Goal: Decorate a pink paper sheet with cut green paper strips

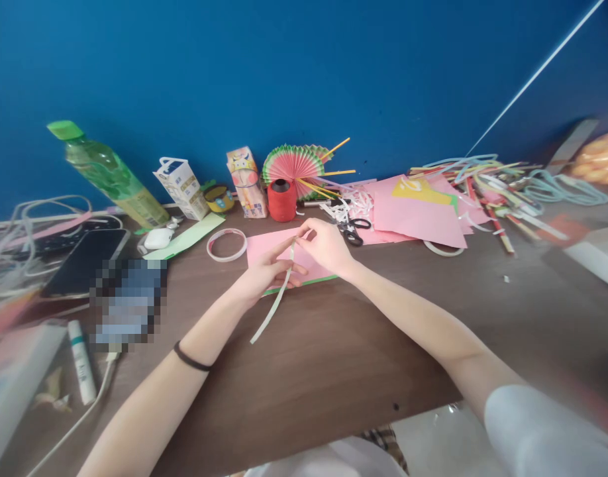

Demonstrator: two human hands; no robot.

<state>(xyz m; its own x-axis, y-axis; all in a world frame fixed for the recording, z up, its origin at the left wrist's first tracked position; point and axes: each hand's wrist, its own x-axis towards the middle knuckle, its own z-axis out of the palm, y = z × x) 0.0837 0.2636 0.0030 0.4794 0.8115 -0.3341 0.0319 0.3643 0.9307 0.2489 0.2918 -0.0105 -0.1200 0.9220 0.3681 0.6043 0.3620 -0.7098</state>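
Observation:
Over a pink paper sheet (264, 244) with a green edge, my two hands meet at a thin pale-green paper strip (270, 315). My left hand (270, 270) has its fingers closed about the strip's middle, and the long tail curves down toward me. At the strip's upper end, my right hand (324, 246) pinches it between thumb and fingertips. The exact fold or shape at the fingertips is too small to make out. A roll of tape (226, 231) lies left of the sheet, and black-handled scissors (354, 236) lie to the right of my right hand.
Along the blue wall stand a green bottle (112, 172), a milk carton (185, 189), a decorated box (247, 182), a red cylinder (282, 202) and a paper fan (293, 162). Pink sheets (413, 215) and coloured strips lie right; phones, a marker (81, 364) and cables lie left.

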